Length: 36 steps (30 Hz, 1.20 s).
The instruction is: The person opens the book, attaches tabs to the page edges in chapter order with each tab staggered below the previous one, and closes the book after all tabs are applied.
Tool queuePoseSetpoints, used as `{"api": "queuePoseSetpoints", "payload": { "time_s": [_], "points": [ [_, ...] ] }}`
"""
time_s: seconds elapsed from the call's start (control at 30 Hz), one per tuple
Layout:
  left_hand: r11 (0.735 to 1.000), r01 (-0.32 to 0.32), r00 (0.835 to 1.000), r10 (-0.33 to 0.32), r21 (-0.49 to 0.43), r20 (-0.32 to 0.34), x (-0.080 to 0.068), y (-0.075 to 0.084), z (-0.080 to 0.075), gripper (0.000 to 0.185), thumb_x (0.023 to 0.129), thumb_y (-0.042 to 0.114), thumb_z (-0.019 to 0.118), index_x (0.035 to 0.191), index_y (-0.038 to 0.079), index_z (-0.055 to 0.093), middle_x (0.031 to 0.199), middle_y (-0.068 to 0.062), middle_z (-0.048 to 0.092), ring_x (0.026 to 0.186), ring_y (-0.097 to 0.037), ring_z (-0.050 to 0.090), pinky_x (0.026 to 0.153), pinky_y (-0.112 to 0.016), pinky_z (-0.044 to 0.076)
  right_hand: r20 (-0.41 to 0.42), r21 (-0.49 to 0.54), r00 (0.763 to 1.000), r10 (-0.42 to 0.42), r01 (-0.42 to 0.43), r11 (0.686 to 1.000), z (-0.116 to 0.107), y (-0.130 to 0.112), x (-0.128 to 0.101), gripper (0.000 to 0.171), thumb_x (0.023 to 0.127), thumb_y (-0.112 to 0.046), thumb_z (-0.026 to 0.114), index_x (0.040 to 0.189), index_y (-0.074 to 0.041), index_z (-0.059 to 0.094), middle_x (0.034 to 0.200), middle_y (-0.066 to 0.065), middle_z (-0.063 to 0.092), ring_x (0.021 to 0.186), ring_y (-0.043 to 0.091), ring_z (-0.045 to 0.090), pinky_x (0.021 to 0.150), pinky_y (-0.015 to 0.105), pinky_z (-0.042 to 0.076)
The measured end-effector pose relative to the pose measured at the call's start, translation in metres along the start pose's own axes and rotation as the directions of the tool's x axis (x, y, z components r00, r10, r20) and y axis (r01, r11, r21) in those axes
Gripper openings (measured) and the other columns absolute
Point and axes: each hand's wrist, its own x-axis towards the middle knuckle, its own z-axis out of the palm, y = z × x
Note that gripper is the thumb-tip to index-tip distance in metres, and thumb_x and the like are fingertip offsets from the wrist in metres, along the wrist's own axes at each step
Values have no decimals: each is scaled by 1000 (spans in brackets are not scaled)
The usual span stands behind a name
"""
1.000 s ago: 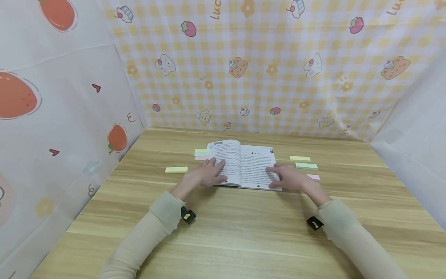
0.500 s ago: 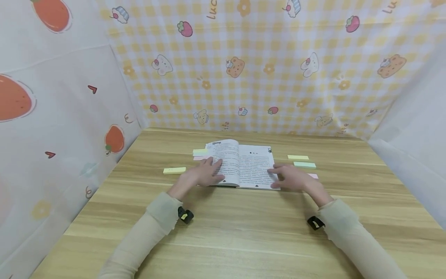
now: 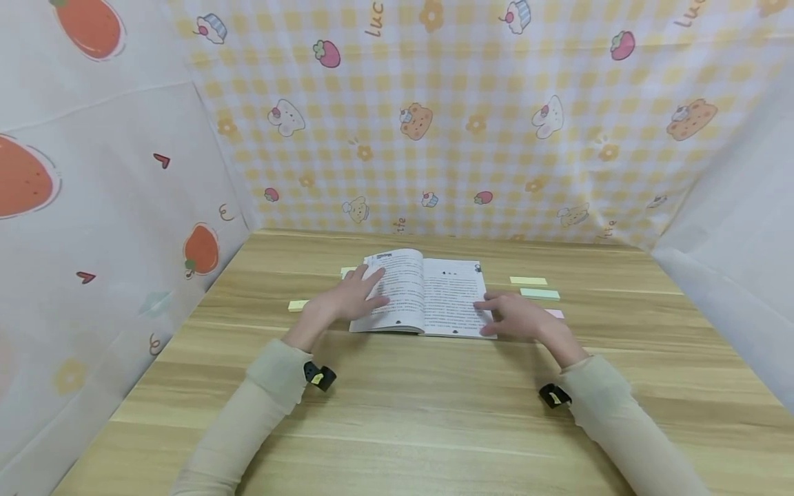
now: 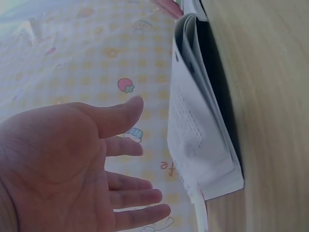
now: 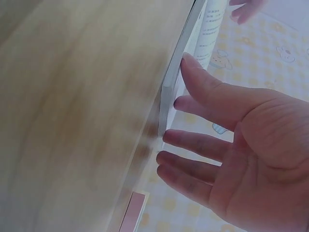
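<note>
One open book [image 3: 424,293], flat on counter [image 3: 397,413], mid-width toward far edge; spine running away from wearer, long axis of open spread left to right. Print too small to read. Left hand [image 3: 340,301]: grip slack, fingers straight and spread, holding nothing, above left page's outer edge, covering part of yellow notes [image 3: 298,305]. Right hand [image 3: 517,316]: grip flat, fingers straight, thumb against right page's edge, clasping nothing; pink note [image 3: 555,314] partly hidden behind. Green notes [image 3: 540,294] just beside.
</note>
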Motion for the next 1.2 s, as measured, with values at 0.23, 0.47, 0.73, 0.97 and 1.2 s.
{"api": "queuePoseSetpoints", "payload": {
  "time_s": [0.23,0.47,0.73,0.97,1.2],
  "points": [
    [999,13,999,-14,-38,-41,-6,-3,-8,68,106,37,49,160,4,23,163,-30,12,149,-48,13,118,-62,20,12,8,1000,14,-15,1000,1,-3,1,57,89,-22,78,137,2,60,136,30,54,106,35,61,94,50,50],
    [1000,-6,995,4,-24,-97,-7,-14,-6,65,106,31,51,157,-2,27,162,-28,19,148,-48,19,118,-58,22,26,15,999,45,-45,999,1,-4,0,57,91,-23,76,138,2,59,146,35,43,124,43,54,106,57,41],
    [999,15,988,-19,-31,-151,-11,-31,-6,63,106,31,51,157,0,28,160,-28,24,147,-46,24,117,-59,26,22,13,999,25,-25,1000,0,-5,-1,56,91,-22,76,138,4,58,146,36,43,129,48,49,107,59,39],
    [998,-15,981,4,-55,-196,-18,-44,-10,61,105,27,55,154,-3,33,153,-33,33,138,-47,38,111,-60,35,26,4,999,24,-25,1000,1,-6,-1,56,92,-24,75,138,3,58,146,36,42,133,51,44,109,60,37],
    [999,-3,983,-7,-53,-185,-26,-61,-16,64,105,30,56,154,-5,33,152,-34,33,136,-49,39,110,-61,35,23,17,999,29,-29,999,1,-6,-2,56,92,-22,75,139,4,57,147,36,41,134,52,42,109,60,37]
  ]
}}
